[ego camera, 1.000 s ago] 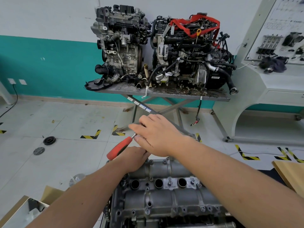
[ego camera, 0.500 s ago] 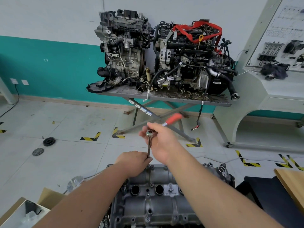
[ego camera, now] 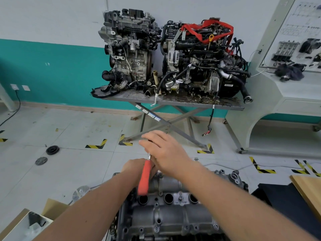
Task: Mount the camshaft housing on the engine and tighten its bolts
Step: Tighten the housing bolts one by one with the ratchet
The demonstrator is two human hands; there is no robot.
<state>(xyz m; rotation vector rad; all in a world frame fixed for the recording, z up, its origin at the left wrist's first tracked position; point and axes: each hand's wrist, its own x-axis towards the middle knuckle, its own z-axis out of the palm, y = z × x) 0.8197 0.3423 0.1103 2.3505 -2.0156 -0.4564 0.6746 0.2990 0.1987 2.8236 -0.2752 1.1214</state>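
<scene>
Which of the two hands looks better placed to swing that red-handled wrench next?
Right. The right hand already sits over the top of the ratchet, whose red handle points back toward the person. The left hand is low on the housing, apparently steadying the tool's lower end.

Head of the red-handled ratchet wrench (ego camera: pixel 145 178) hidden under the right hand (ego camera: pixel 166 152); handle motion-blurred. Left hand (ego camera: pixel 134 168) fingers hidden behind wrench and right hand, grip unreadable. Grey cast-metal camshaft housing (ego camera: pixel 166 211) cut off at bottom edge. Bolt under the tool not visible.
</scene>
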